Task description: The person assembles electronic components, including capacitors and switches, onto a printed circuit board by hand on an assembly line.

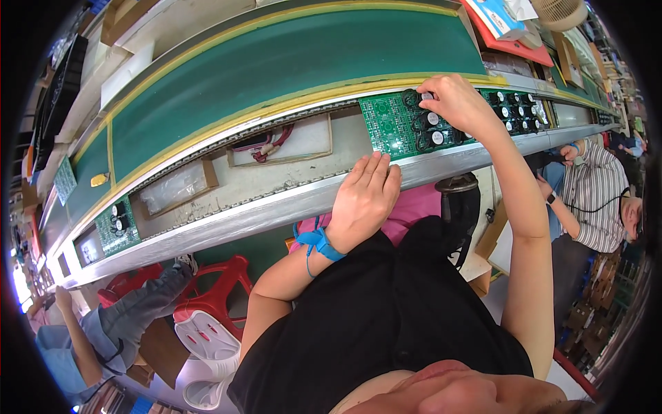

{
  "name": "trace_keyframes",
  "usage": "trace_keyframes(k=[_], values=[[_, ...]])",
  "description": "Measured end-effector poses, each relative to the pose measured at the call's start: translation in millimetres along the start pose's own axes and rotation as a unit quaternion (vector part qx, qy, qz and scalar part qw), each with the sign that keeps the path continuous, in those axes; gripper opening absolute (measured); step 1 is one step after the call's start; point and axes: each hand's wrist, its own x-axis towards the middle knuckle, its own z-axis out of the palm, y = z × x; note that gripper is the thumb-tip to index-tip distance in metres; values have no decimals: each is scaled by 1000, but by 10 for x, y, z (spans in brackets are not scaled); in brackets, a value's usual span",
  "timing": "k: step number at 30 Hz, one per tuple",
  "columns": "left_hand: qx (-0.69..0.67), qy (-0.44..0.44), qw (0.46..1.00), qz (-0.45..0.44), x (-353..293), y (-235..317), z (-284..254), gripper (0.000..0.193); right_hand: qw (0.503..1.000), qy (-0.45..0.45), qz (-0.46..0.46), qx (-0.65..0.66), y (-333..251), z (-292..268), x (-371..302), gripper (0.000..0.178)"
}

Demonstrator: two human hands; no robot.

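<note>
Circuit board [389,124] under right hand [460,103]: green, glossy lacquer, fine pale print; capacitors [433,128] at fingertips black plastic sleeves, dull metal tops. Rail [276,207] under left hand [362,200]: brushed metal, worn matt. Belt [289,62] beyond both hands: green rubbery, matt, smooth. Strap [318,241] on left wrist: blue woven cloth. Stool [221,283] below left forearm: red plastic, glossy.

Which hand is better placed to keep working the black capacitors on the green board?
Right. The right hand is already on the black capacitors on the green board; the left hand rests flat on the conveyor's metal rail, off the board.
</note>
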Motion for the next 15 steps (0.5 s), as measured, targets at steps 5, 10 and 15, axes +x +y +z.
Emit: trace_keyframes(k=[5, 10, 15], values=[[3, 22, 1000, -4, 19, -8, -5, 20, 999, -28, 3, -37, -49, -29, 45, 25], [-3, 21, 1000, -3, 20, -6, -6, 21, 998, -43, 9, -39, -17, -48, 97, 24], [-10, 24, 1000, 0, 25, -14, -33, 21, 999, -31, -23, 8, 60, -29, 46, 24]])
